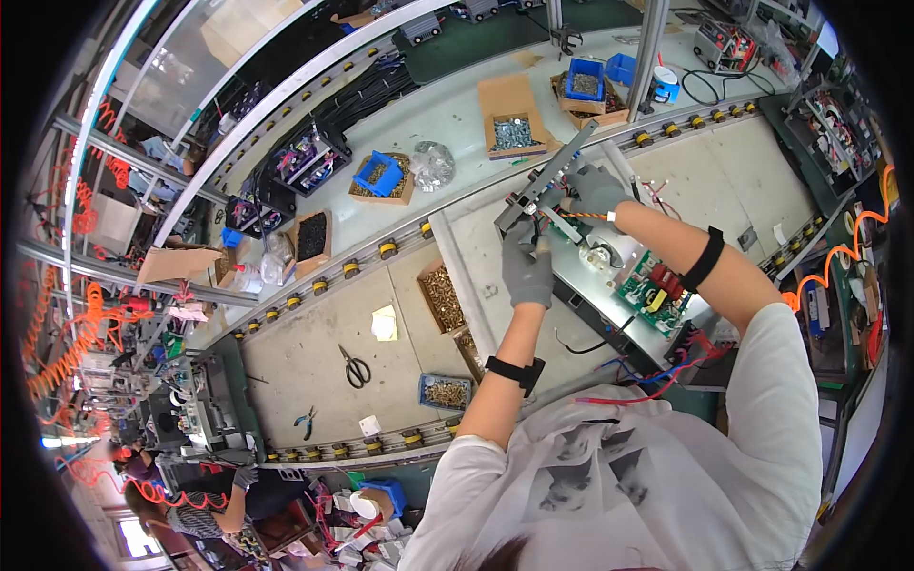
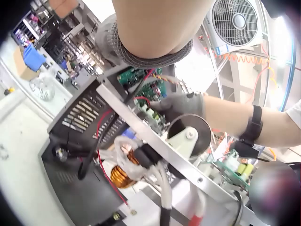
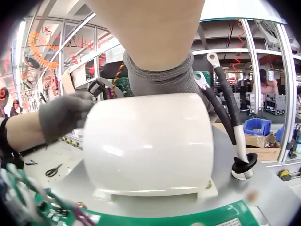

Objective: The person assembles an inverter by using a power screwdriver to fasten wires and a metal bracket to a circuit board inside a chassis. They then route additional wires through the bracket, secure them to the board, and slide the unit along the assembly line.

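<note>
One long worktop (image 1: 305, 333) carries an open metal chassis (image 1: 569, 276), tilted across it before the seated-looking torso, a dark panel (image 1: 564, 167) at its far end. A green circuit board (image 1: 657, 297) lies on the chassis, near a white cylinder (image 3: 148, 146). Gloved, the left hand (image 3: 66, 117) pinches a small black part (image 3: 96, 87); the right hand (image 2: 178, 110) reaches among components by the panel, its grip impossible to tell. Scissors (image 1: 356, 369) lie well apart.

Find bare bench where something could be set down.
Bare bench lies between scissors, note and blue tray, and at upper right between white wires and rollers. It is crowded around the left hand and right hand, near dark panel and green board.
</note>
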`<state>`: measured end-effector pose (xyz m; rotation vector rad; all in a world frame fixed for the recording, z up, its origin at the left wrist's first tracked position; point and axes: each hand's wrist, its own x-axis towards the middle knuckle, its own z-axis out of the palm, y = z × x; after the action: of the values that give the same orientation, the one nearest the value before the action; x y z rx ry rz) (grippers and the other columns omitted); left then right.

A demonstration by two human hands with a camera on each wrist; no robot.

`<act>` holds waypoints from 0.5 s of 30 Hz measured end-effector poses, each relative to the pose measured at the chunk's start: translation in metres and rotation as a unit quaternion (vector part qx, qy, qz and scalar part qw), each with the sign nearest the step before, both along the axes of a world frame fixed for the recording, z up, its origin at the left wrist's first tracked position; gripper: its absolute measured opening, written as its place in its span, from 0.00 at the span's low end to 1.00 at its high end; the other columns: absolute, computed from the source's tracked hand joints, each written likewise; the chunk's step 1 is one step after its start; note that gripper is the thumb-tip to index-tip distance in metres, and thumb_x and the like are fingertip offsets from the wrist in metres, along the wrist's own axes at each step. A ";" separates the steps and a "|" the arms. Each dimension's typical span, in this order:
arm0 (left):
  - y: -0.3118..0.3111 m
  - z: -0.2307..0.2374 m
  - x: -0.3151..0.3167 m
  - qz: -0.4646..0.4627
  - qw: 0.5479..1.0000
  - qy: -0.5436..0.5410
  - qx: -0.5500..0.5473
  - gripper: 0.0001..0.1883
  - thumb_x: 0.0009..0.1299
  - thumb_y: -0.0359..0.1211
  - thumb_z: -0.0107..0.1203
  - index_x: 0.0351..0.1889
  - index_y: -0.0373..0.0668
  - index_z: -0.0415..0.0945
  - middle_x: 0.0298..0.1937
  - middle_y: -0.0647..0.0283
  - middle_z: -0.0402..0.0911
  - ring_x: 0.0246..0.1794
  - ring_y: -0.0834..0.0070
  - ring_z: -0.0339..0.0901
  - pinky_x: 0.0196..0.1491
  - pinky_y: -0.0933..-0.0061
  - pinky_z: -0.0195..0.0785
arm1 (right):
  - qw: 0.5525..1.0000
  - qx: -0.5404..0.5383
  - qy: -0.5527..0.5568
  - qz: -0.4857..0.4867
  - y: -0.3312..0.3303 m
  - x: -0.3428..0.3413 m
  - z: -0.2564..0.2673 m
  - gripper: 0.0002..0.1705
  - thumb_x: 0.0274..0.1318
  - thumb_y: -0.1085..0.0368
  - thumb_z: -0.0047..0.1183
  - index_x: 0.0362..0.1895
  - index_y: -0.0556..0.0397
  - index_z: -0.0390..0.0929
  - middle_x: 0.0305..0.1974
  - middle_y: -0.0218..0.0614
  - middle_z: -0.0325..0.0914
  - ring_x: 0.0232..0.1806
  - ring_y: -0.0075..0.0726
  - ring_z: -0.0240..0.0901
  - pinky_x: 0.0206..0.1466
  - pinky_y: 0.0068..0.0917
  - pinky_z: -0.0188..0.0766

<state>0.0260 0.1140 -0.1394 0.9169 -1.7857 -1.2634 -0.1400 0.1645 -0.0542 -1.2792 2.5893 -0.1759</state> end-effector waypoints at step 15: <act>-0.002 0.025 -0.003 -0.094 0.983 -0.146 -0.065 0.16 0.64 0.41 0.51 0.47 0.44 0.73 0.39 0.53 0.77 0.41 0.56 0.73 0.44 0.61 0.66 | 0.979 -0.005 -0.205 0.011 0.006 0.018 0.008 0.20 0.55 0.48 0.49 0.46 0.44 0.79 0.38 0.40 0.80 0.38 0.40 0.77 0.44 0.31 0.71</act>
<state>0.0234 0.1120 -0.1147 0.9126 -2.2027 -1.1541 -0.1218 0.1701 -0.0466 -1.1327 2.2247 -0.4032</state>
